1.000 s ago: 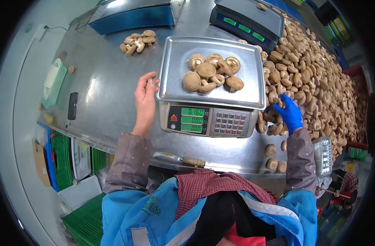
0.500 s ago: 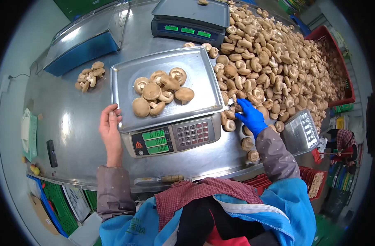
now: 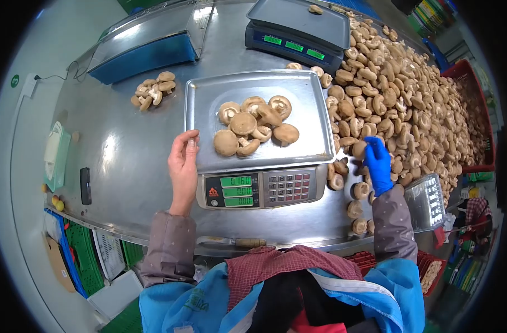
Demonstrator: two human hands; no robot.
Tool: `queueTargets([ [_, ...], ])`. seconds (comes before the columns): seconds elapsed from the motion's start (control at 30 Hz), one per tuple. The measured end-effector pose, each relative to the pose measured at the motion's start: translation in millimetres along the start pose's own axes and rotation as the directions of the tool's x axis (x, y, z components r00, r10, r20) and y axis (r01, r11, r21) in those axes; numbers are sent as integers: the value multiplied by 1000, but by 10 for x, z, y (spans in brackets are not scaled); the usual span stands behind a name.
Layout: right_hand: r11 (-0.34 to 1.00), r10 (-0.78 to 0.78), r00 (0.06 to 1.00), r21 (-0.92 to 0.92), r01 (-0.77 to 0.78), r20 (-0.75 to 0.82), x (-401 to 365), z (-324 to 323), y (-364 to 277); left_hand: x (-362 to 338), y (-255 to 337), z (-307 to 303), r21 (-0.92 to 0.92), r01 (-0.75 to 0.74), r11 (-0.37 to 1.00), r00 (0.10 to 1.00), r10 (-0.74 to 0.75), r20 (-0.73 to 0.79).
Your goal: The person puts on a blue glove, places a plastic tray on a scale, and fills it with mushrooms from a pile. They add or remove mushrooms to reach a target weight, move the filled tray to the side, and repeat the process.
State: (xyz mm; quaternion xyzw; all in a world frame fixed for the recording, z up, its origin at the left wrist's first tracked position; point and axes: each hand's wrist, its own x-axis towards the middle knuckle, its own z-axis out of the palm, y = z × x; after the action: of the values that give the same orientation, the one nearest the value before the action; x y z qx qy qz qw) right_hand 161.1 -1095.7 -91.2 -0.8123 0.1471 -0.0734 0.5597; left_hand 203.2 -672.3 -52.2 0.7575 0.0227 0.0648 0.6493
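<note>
Left hand [image 3: 182,165], centre left: bare, fingers partly open, loosely bent, fingertips at left rim of scale tray [image 3: 309,139]; nothing seen held. Right hand [image 3: 379,166], right of centre: blue glove, fingers bent beside mushroom pile [image 3: 409,100]; grip cannot be told. Weighed mushrooms [image 3: 243,123], mid-frame on tray: caps facing various ways, some underside up; tray's long axis left to right. Display [image 3: 237,191]: top digits 0160. Wall sign [image 3: 15,81], upper left: 3.

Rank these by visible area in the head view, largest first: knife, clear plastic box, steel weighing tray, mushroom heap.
1. mushroom heap
2. steel weighing tray
3. clear plastic box
4. knife, longish but very thin
</note>
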Motion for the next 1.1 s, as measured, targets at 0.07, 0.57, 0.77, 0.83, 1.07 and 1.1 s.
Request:
queueTargets([
  [0.07,997,19,999,73,-21,26,-48,187,-529,24,-36,49,31,-55,998,998,55,9],
  [0.57,490,-638,591,-332,806,493,75,1295,-1343,342,211,496,563,-477,675,862,233,450],
  [0.77,592,-557,576,-201,781,599,456,1525,-918,457,84,657,663,-572,484,813,229,534],
  [0.83,563,-574,561,-210,799,597,404,1608,-807,431,22,682,676,-576,459,814,248,525],
  [1.07,676,-588,641,-136,724,493,374,1501,-949,507,121,591,628,-541,559,824,205,528],
  [1.1,747,-572,688,-64,662,446,346,1433,-1048,509,192,542,590,-519,619,834,212,510],
])
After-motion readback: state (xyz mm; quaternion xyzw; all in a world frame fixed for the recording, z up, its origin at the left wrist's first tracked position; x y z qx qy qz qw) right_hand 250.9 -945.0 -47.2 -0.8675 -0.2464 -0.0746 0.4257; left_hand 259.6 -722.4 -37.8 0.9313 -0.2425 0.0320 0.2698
